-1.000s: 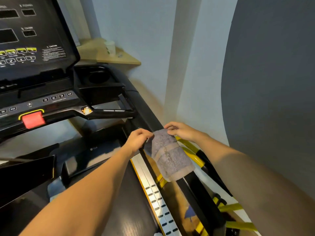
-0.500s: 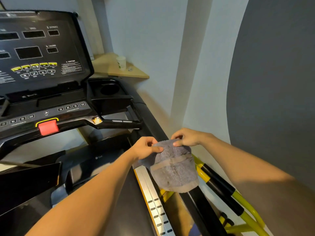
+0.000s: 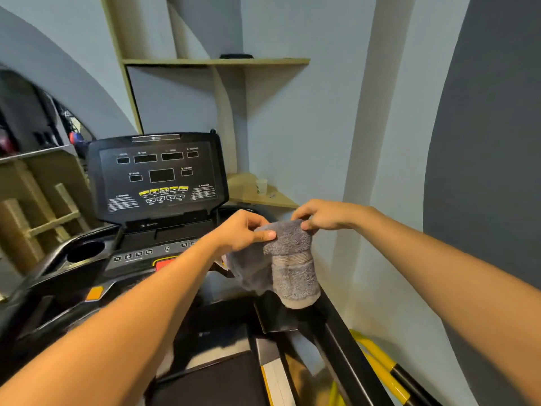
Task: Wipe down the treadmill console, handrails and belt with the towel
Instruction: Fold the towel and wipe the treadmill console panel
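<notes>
1. Head view: both hands hold a grey towel (image 3: 288,259) up in the air, in front of the right end of the treadmill console (image 3: 158,177)
2. Left hand (image 3: 243,232) pinches the towel's top left edge, its fingers (image 3: 265,236) closed on the cloth
3. Right hand (image 3: 325,215) grips the top right edge, fingers closed on it as well
4. Towel hangs folded from that top edge; its lower hem sits just above the dark right handrail (image 3: 336,326), and whether they touch cannot be told
5. Pale wall (image 3: 322,127) stands close on the right, leaving only a narrow gap beside the rail
6. Belt (image 3: 216,382) lies below the forearms, uncovered
7. Small cup (image 3: 261,186) stands on a corner shelf (image 3: 281,197) beyond the console
</notes>
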The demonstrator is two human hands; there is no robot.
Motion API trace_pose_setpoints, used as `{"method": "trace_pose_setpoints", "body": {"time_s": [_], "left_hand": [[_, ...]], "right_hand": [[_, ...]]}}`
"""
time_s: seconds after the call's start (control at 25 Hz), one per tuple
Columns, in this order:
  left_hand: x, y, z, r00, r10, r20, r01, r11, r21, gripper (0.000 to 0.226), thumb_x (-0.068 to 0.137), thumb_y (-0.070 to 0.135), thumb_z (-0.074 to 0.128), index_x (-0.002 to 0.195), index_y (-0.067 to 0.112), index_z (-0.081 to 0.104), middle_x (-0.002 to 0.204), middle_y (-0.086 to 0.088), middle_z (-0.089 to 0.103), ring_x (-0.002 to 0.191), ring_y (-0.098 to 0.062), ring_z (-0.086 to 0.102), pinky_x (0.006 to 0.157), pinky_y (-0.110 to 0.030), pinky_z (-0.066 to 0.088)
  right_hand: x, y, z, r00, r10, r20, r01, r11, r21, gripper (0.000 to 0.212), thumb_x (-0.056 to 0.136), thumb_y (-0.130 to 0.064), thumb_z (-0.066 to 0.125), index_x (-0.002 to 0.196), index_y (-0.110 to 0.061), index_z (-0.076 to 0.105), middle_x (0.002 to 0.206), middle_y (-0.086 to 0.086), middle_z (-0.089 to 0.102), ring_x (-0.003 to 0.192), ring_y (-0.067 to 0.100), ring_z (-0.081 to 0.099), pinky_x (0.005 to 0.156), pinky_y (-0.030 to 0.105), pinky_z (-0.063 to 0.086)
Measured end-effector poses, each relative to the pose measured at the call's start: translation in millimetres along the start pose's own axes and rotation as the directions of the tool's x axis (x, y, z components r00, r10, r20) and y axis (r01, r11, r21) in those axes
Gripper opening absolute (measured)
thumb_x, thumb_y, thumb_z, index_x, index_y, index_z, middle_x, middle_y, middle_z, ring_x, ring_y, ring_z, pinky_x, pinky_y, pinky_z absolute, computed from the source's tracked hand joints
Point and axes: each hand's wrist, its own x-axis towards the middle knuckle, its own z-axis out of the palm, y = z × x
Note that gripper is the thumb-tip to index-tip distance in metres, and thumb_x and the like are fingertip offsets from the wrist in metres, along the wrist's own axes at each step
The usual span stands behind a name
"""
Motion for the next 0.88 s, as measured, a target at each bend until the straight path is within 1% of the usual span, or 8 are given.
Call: {"method": "trace_pose_setpoints", "body": {"time_s": [0.08,0.2,0.28,0.36,0.52,0.6,0.72,0.88], "left_hand": [[-16.0,10.8,-29.8,0.999,-0.007,-0.043,0.006,1.0,-0.01,0.028,0.083,0.041,0.075,0.091,0.015,0.076,0.085,-0.005,0.074,0.079,-0.013,0.067,0.081,-0.036,0.056],[-40.4,19.8,-58.4,0.995,-0.014,-0.095,0.011,1.0,-0.025,0.03,0.084,0.041,0.073,0.092,0.012,0.074,0.083,-0.003,0.068,0.078,-0.012,0.06,0.077,-0.031,0.049],[-56.7,21.8,-72.2,0.992,-0.007,-0.124,0.007,1.0,-0.003,0.024,0.09,0.035,0.071,0.094,0.012,0.073,0.084,-0.007,0.065,0.078,-0.013,0.058,0.075,-0.029,0.047],[-74.8,20.7,-86.9,0.987,0.013,-0.159,-0.014,1.0,-0.004,0.021,0.092,0.033,0.07,0.099,0.014,0.075,0.09,-0.01,0.069,0.081,-0.013,0.061,0.076,-0.03,0.048],[-113.5,19.7,-116.9,0.983,0.009,-0.184,-0.021,0.998,-0.063,0.03,0.093,0.041,0.065,0.113,0.021,0.073,0.105,0.005,0.075,0.096,-0.006,0.069,0.084,-0.023,0.054],[-129.6,18.5,-130.8,0.981,-0.017,-0.193,-0.001,0.995,-0.095,0.04,0.091,0.049,0.062,0.109,0.016,0.072,0.103,-0.001,0.075,0.097,-0.013,0.07,0.087,-0.031,0.054],[-154.2,12.2,-153.4,0.981,-0.046,-0.187,0.015,0.986,-0.166,0.04,0.09,0.047,0.065,0.115,0.016,0.07,0.108,-0.004,0.075,0.1,-0.017,0.072,0.088,-0.032,0.054],[-178.3,2.1,-177.1,0.972,-0.056,-0.23,0.002,0.974,-0.225,0.039,0.081,0.045,0.074,0.114,0.023,0.07,0.105,0.0,0.076,0.098,-0.019,0.073,0.088,-0.036,0.057]], "right_hand": [[6.5,-37.3,-6.5,0.999,-0.014,-0.031,0.017,0.994,0.106,0.027,0.089,0.007,0.053,0.075,-0.013,0.066,0.073,0.001,0.061,0.076,0.016,0.059,0.087,0.044,0.054],[14.8,-83.2,-5.2,0.989,-0.11,-0.095,0.123,0.981,0.151,0.018,0.077,-0.021,0.06,0.064,-0.01,0.059,0.06,0.0,0.049,0.061,0.014,0.046,0.064,0.032,0.041],[22.2,-107.2,-0.7,0.975,-0.197,-0.101,0.211,0.965,0.156,0.041,0.076,-0.039,0.071,0.069,0.0,0.059,0.065,0.006,0.043,0.062,0.014,0.039,0.058,0.027,0.03],[30.0,-129.5,5.6,0.964,-0.244,-0.11,0.261,0.946,0.191,0.057,0.071,-0.048,0.083,0.082,0.005,0.064,0.074,0.009,0.051,0.067,0.012,0.048,0.06,0.022,0.036],[46.0,-169.1,17.1,0.948,-0.304,-0.097,0.318,0.882,0.348,0.038,0.078,-0.023,0.087,0.104,-0.001,0.072,0.102,0.022,0.069,0.093,0.02,0.069,0.087,0.036,0.055],[54.1,-186.5,21.5,0.939,-0.339,-0.061,0.332,0.844,0.421,0.038,0.081,-0.011,0.082,0.111,0.005,0.067,0.1,0.023,0.067,0.093,0.024,0.068,0.086,0.035,0.055],[64.9,-214.7,30.8,0.934,-0.356,-0.042,0.326,0.796,0.51,0.051,0.076,-0.013,0.08,0.114,0.011,0.058,0.1,0.019,0.065,0.092,0.027,0.066,0.083,0.037,0.055],[79.0,-243.6,46.5,0.939,-0.321,-0.122,0.327,0.729,0.602,0.041,0.077,-0.021,0.078,0.111,-0.006,0.059,0.104,0.013,0.067,0.096,0.027,0.068,0.087,0.042,0.056]]}}
